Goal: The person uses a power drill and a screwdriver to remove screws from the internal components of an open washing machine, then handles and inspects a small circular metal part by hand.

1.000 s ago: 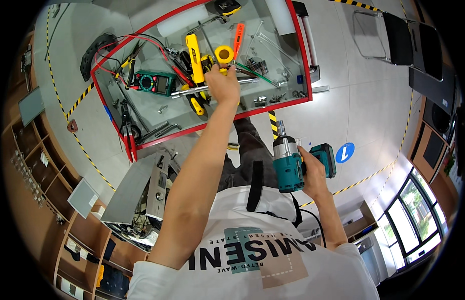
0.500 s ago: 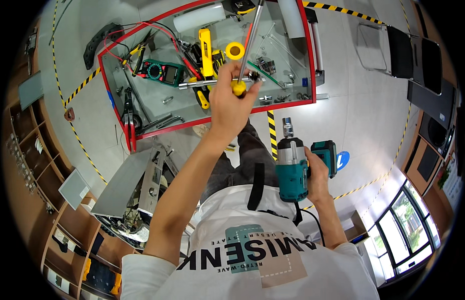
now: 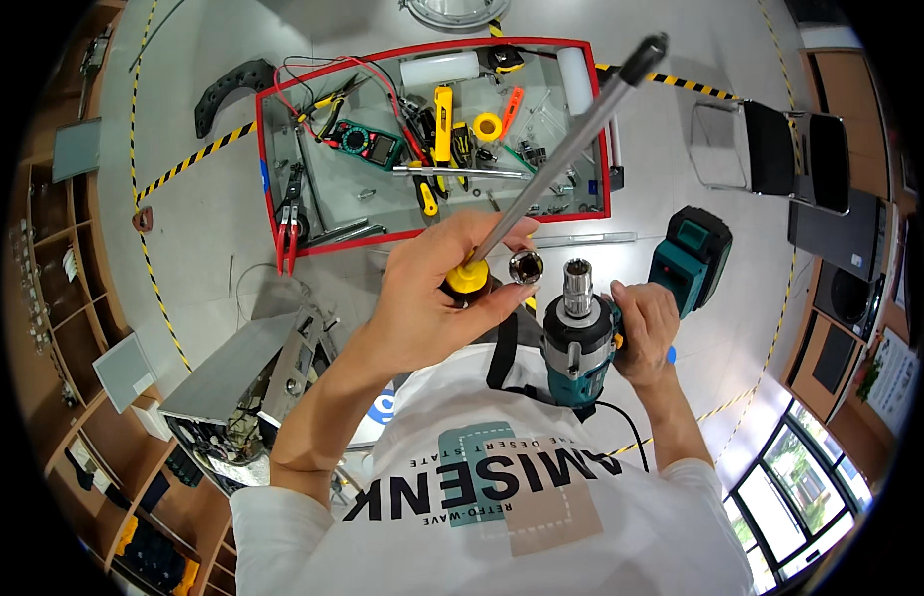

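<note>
My left hand is closed round the yellow handle of a long-shafted screwdriver, which slants up to the right. Its thumb and fingertips also pinch a shiny socket, its opening facing up at me. Close by on the right, my right hand grips a teal cordless impact wrench with a black and teal battery. Another chrome socket sits on the wrench's nose, a small gap away from the pinched one. Both hands are between my body and the red-rimmed tool table.
The red-rimmed table bears a green multimeter, red-handled pliers, a yellow knife, a chrome bar and loose hardware. An opened metal unit stands at left, a black chair at far right.
My left hand has come back from over the table toward my body, carrying the screwdriver and socket beside the wrench. The wrench has tilted, its nose turned more up toward me.
</note>
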